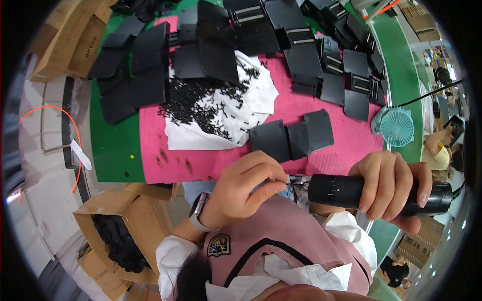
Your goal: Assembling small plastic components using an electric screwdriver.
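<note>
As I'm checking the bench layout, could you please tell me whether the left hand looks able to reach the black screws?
Probably yes: the left hand is by the tip of the electric screwdriver, but only pink mat and white cloth appear to lie between it and the black screws.

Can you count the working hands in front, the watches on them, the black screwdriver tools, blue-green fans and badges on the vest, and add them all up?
Left hand plus right hand: 2
Watch: 1
Black screwdriver tool: 1
Blue-green fan: 1
Badge: 1
Total: 6
</note>
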Tool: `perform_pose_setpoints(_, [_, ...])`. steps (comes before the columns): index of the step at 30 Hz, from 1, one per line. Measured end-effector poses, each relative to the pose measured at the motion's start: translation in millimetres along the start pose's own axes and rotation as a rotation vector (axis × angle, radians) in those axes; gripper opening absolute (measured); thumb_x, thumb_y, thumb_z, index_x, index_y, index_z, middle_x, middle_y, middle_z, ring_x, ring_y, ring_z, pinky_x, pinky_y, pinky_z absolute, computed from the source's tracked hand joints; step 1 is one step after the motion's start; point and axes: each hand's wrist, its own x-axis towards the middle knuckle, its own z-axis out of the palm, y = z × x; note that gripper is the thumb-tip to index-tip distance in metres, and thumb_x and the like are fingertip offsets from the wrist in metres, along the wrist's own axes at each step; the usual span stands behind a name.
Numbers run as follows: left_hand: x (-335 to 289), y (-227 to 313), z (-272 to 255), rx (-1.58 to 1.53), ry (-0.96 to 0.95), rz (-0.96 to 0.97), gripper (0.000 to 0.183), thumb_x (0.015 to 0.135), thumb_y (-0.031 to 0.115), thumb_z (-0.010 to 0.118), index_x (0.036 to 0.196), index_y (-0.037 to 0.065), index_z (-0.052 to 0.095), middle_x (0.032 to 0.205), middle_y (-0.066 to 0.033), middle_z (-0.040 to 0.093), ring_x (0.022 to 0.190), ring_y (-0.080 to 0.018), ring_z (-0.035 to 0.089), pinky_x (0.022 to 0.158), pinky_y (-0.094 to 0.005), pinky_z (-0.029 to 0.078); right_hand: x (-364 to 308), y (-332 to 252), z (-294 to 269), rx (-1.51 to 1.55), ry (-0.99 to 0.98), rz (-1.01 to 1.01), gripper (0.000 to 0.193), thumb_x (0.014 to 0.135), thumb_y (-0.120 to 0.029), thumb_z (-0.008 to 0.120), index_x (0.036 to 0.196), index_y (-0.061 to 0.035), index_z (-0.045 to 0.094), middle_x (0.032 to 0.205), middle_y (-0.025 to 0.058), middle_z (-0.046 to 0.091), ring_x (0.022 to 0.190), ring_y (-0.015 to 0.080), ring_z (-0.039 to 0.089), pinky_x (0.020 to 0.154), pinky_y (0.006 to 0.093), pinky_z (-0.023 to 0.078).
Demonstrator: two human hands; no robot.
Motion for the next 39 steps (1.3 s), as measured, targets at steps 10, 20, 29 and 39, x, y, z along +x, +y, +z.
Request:
perform_pose_setpoints(10, [2.7, -6.3, 10.6, -0.05, -0.03, -0.071, 0.013, 0.071, 0.001, 0.07, 0.079, 0.0, 0.06, 0.077, -0.0081, 0.058, 0.066, -0.022, 0.057, 0.055, -0.0301, 0.044, -1.2, -2.3, -6.6, 0.02, -0.06, 0.092, 0.036, 0.074, -0.016, 0.075, 0.092, -0.0016, 0.047, 0.054, 0.0071, 0.057, 0.038, 0.014, 0.055, 0.037, 0.0266, 0.048])
perform_pose_setpoints(20, [2.2, -0.8, 17.1, -0.007, 0.023, -0.104, 0.018, 0.066, 0.002, 0.076, 0.078, -0.001, 0.062, 0.074, -0.0105, 0.062, 0.062, -0.0194, 0.058, 0.054, -0.0262, 0.044, -6.2, -12.9, -5.5, -0.007, -0.06, 0.071, 0.037, 0.074, -0.016, 0.075, 0.094, -0.0016, 0.047, 0.056, 0.0076, 0.058, 0.039, 0.0144, 0.056, 0.038, 0.0271, 0.049])
perform_pose_setpoints(29, [-0.2, 0.2, 13.9, 0.016, 0.013, -0.062, 0.015, 0.068, -0.003, 0.072, 0.079, -0.001, 0.061, 0.075, -0.0097, 0.061, 0.062, -0.0195, 0.059, 0.054, -0.0273, 0.047, -10.5, -12.1, -1.0, -0.02, -0.039, 0.062, 0.036, 0.075, -0.017, 0.074, 0.093, -0.0016, 0.047, 0.055, 0.0076, 0.058, 0.038, 0.0142, 0.056, 0.038, 0.0259, 0.049])
perform_pose_setpoints(39, [10.0, -5.9, 19.2, 0.192, 0.045, 0.169, 0.038, 0.064, 0.019, 0.078, 0.094, 0.002, 0.061, 0.09, -0.0095, 0.059, 0.079, -0.0275, 0.057, 0.065, -0.0353, 0.046, -17.8, -39.5, -2.4, -0.132, -0.052, 0.11, 0.04, 0.08, -0.022, 0.073, 0.104, -0.0069, 0.045, 0.063, 0.0088, 0.058, 0.043, 0.0168, 0.057, 0.042, 0.0296, 0.048])
